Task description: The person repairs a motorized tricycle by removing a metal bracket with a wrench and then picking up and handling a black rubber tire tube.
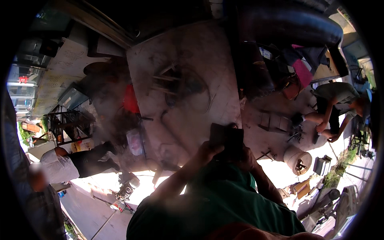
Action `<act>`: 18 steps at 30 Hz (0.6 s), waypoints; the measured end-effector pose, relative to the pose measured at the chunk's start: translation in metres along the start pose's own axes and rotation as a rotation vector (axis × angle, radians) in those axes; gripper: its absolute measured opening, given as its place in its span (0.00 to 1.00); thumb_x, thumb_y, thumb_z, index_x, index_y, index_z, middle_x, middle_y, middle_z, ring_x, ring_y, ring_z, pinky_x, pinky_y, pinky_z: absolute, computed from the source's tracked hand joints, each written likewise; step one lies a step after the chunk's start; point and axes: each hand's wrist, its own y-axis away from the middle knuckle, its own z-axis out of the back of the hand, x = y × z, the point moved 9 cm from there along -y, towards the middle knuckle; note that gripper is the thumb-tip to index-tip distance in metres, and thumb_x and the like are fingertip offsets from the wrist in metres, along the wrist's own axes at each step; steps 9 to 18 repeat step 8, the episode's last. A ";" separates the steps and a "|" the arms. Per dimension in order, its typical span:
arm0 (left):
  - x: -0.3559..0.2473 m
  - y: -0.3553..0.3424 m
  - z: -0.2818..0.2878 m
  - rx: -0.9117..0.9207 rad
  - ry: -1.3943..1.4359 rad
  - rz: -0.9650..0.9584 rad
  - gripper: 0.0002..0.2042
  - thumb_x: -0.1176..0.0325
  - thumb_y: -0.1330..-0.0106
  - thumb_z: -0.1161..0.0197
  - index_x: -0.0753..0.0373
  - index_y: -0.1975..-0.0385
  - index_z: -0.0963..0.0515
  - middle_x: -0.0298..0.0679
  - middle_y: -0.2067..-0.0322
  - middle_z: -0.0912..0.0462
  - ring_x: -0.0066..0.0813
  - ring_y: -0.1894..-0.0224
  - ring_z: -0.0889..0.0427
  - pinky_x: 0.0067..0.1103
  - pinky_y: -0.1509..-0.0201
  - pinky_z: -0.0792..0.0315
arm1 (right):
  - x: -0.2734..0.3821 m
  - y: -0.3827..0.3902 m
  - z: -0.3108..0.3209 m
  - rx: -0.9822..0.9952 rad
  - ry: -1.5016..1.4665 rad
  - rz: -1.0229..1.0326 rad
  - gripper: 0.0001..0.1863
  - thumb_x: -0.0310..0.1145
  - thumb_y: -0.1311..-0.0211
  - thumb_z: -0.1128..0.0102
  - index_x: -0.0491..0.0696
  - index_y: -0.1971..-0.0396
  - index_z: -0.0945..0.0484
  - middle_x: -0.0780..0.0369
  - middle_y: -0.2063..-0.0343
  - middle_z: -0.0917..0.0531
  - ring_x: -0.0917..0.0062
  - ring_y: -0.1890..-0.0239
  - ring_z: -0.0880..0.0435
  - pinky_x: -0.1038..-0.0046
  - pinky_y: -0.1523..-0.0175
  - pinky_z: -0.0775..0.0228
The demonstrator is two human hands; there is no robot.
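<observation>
A dark, flat, rectangular object [227,140] is held close in front of my body; it looks like a phone or small tablet, but its face is too dark to tell. My left hand [210,152] grips its left edge, thumb toward the middle. On the other side, my right hand [248,157] is closed at the lower right edge, its fingers mostly in shadow. Beyond the object lies a pale floor [184,48], where a small wooden frame [168,81] stands near a loop of dark cord [209,96].
A person in a white top [62,165] is at the left; another person [338,108] sits bent forward at the right. A dark padded sofa [292,24] stands far right. Around me are a round drum [295,158], a red item [130,99], a pale plastic bag [135,142] and a metal rack [68,126].
</observation>
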 end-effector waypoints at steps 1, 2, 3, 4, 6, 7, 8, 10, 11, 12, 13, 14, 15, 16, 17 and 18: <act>-0.003 -0.004 0.004 -0.034 -0.110 0.033 0.15 0.67 0.33 0.37 0.69 0.51 0.20 0.39 0.60 0.15 0.26 0.57 0.17 0.25 0.52 0.23 | -0.001 -0.009 0.002 0.024 -0.001 0.038 0.27 0.34 0.42 0.31 0.41 0.43 0.27 0.57 0.58 0.15 0.68 0.56 0.15 0.66 0.54 0.23; -0.014 -0.004 0.003 -0.055 -0.164 -0.039 0.15 0.66 0.33 0.37 0.68 0.51 0.20 0.40 0.61 0.15 0.29 0.57 0.16 0.26 0.51 0.23 | 0.018 -0.031 0.014 0.111 -0.068 0.024 0.27 0.34 0.42 0.31 0.41 0.43 0.27 0.58 0.58 0.15 0.69 0.56 0.15 0.67 0.54 0.23; -0.026 -0.011 -0.002 -0.048 -0.228 -0.104 0.15 0.66 0.33 0.37 0.67 0.51 0.19 0.41 0.61 0.14 0.31 0.57 0.15 0.27 0.51 0.22 | 0.026 -0.044 0.027 0.167 -0.200 -0.022 0.27 0.35 0.42 0.31 0.41 0.44 0.26 0.58 0.58 0.15 0.70 0.57 0.16 0.68 0.53 0.23; -0.039 -0.015 -0.008 -0.048 -0.294 -0.172 0.15 0.65 0.33 0.37 0.66 0.51 0.19 0.42 0.62 0.14 0.34 0.58 0.15 0.27 0.51 0.22 | 0.033 -0.057 0.039 0.219 -0.332 -0.072 0.27 0.37 0.43 0.30 0.42 0.45 0.26 0.59 0.58 0.15 0.72 0.58 0.16 0.68 0.53 0.23; -0.049 -0.029 -0.019 -0.036 -0.261 -0.115 0.13 0.66 0.31 0.37 0.66 0.51 0.18 0.41 0.59 0.13 0.32 0.59 0.15 0.28 0.53 0.22 | 0.037 -0.075 0.054 0.299 -0.720 -0.213 0.27 0.44 0.44 0.29 0.43 0.49 0.23 0.60 0.60 0.15 0.74 0.59 0.17 0.70 0.53 0.24; -0.054 -0.036 -0.025 -0.029 -0.244 -0.087 0.13 0.66 0.30 0.37 0.66 0.51 0.18 0.41 0.58 0.13 0.31 0.59 0.15 0.28 0.54 0.22 | 0.033 -0.081 0.063 0.293 -0.788 -0.269 0.27 0.45 0.43 0.29 0.43 0.49 0.23 0.61 0.60 0.15 0.74 0.59 0.17 0.71 0.52 0.24; -0.065 -0.044 -0.027 -0.033 -0.246 -0.095 0.13 0.66 0.30 0.37 0.66 0.51 0.18 0.41 0.58 0.13 0.31 0.59 0.15 0.28 0.54 0.22 | 0.027 -0.089 0.074 0.278 -0.849 -0.318 0.27 0.47 0.42 0.29 0.43 0.50 0.23 0.61 0.60 0.15 0.74 0.58 0.17 0.71 0.52 0.24; -0.065 -0.044 -0.027 -0.033 -0.246 -0.095 0.13 0.66 0.30 0.37 0.66 0.51 0.18 0.41 0.58 0.13 0.31 0.59 0.15 0.28 0.54 0.22 | 0.027 -0.089 0.074 0.278 -0.849 -0.318 0.27 0.47 0.42 0.29 0.43 0.50 0.23 0.61 0.60 0.15 0.74 0.58 0.17 0.71 0.52 0.24; -0.065 -0.044 -0.027 -0.033 -0.246 -0.095 0.13 0.66 0.30 0.37 0.66 0.51 0.18 0.41 0.58 0.13 0.31 0.59 0.15 0.28 0.54 0.22 | 0.027 -0.089 0.074 0.278 -0.849 -0.318 0.27 0.47 0.42 0.29 0.43 0.50 0.23 0.61 0.60 0.15 0.74 0.58 0.17 0.71 0.52 0.24; -0.065 -0.044 -0.027 -0.033 -0.246 -0.095 0.13 0.66 0.30 0.37 0.66 0.51 0.18 0.41 0.58 0.13 0.31 0.59 0.15 0.28 0.54 0.22 | 0.027 -0.089 0.074 0.278 -0.849 -0.318 0.27 0.47 0.42 0.29 0.43 0.50 0.23 0.61 0.60 0.15 0.74 0.58 0.17 0.71 0.52 0.24; -0.065 -0.044 -0.027 -0.033 -0.246 -0.095 0.13 0.66 0.30 0.37 0.66 0.51 0.18 0.41 0.58 0.13 0.31 0.59 0.15 0.28 0.54 0.22 | 0.027 -0.089 0.074 0.278 -0.849 -0.318 0.27 0.47 0.42 0.29 0.43 0.50 0.23 0.61 0.60 0.15 0.74 0.58 0.17 0.71 0.52 0.24; -0.065 -0.044 -0.027 -0.033 -0.246 -0.095 0.13 0.66 0.30 0.37 0.66 0.51 0.18 0.41 0.58 0.13 0.31 0.59 0.15 0.28 0.54 0.22 | 0.027 -0.089 0.074 0.278 -0.849 -0.318 0.27 0.47 0.42 0.29 0.43 0.50 0.23 0.61 0.60 0.15 0.74 0.58 0.17 0.71 0.52 0.24; -0.065 -0.044 -0.027 -0.033 -0.246 -0.095 0.13 0.66 0.30 0.37 0.66 0.51 0.18 0.41 0.58 0.13 0.31 0.59 0.15 0.28 0.54 0.22 | 0.027 -0.089 0.074 0.278 -0.849 -0.318 0.27 0.47 0.42 0.29 0.43 0.50 0.23 0.61 0.60 0.15 0.74 0.58 0.17 0.71 0.52 0.24; -0.065 -0.044 -0.027 -0.033 -0.246 -0.095 0.13 0.66 0.30 0.37 0.66 0.51 0.18 0.41 0.58 0.13 0.31 0.59 0.15 0.28 0.54 0.22 | 0.027 -0.089 0.074 0.278 -0.849 -0.318 0.27 0.47 0.42 0.29 0.43 0.50 0.23 0.61 0.60 0.15 0.74 0.58 0.17 0.71 0.52 0.24; -0.065 -0.044 -0.027 -0.033 -0.246 -0.095 0.13 0.66 0.30 0.37 0.66 0.51 0.18 0.41 0.58 0.13 0.31 0.59 0.15 0.28 0.54 0.22 | 0.027 -0.089 0.074 0.278 -0.849 -0.318 0.27 0.47 0.42 0.29 0.43 0.50 0.23 0.61 0.60 0.15 0.74 0.58 0.17 0.71 0.52 0.24; -0.065 -0.044 -0.027 -0.033 -0.246 -0.095 0.13 0.66 0.30 0.37 0.66 0.51 0.18 0.41 0.58 0.13 0.31 0.59 0.15 0.28 0.54 0.22 | 0.027 -0.089 0.074 0.278 -0.849 -0.318 0.27 0.47 0.42 0.29 0.43 0.50 0.23 0.61 0.60 0.15 0.74 0.58 0.17 0.71 0.52 0.24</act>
